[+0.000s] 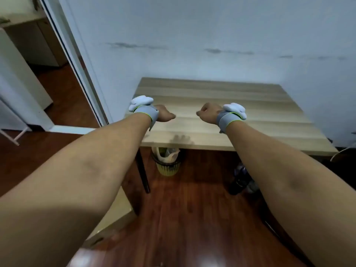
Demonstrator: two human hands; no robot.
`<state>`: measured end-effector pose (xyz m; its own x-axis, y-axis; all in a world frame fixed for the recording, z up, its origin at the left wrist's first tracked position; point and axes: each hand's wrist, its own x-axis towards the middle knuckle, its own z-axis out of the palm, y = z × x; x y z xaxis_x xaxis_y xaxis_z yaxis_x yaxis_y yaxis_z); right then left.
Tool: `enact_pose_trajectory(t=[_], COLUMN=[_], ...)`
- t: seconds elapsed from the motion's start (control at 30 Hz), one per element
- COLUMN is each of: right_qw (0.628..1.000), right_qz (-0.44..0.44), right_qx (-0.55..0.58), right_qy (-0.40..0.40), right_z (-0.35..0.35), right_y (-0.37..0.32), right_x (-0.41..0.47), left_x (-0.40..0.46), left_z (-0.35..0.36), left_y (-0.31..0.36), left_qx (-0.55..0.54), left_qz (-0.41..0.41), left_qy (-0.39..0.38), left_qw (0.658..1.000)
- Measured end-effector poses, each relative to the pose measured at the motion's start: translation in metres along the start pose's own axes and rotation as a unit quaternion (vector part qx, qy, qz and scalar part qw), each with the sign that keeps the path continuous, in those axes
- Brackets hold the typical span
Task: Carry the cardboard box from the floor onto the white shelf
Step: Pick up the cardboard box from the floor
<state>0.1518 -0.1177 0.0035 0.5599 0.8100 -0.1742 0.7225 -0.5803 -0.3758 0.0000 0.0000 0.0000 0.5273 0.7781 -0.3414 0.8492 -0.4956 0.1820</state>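
Both my arms stretch straight forward over the floor toward a wooden table [212,93]. My left hand [163,113] and my right hand [209,112] hang bent down at the wrist over the tabletop, fingers curled in, nothing held. Each wrist wears a grey strap with a white tracker. The cardboard box [115,218] lies on the floor at the lower left, mostly hidden under my left forearm; only a pale corner and edge show. At the far left stands a white frame [15,138], possibly part of the shelf; I cannot tell for sure.
A yellow-green waste bin [167,162] with a bag stands under the table beside a black table leg [143,170]. A dark bottle [240,180] stands on the wood floor under the right side. A white wall lies behind; a doorway [57,74] opens at left.
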Motion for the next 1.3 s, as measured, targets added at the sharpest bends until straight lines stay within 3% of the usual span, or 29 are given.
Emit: enact_pose_trajectory(t=[0.27,0.63,1.3], right_qw=[0.99,0.986,0.931], right_qz=[0.045,-0.001,-0.226], right_qx=[-0.044,-0.061,-0.166], right_qy=[-0.127,-0.156,-0.233], right_z=[0.064,0.106,0.215], right_y=[0.027,0.005,-0.224], right_x=[-0.012,0.002,-0.008], left_x=[-0.012,-0.026,-0.114], left_z=[0.075,0.109,0.113], left_y=[-0.022,-0.063,-0.288], left_qx=[-0.002,-0.044,-0.148], left_qz=[-0.047,-0.092,-0.333], left_qy=[-0.067,-0.066,-0.076], left_qw=[0.997,0.993,0.928])
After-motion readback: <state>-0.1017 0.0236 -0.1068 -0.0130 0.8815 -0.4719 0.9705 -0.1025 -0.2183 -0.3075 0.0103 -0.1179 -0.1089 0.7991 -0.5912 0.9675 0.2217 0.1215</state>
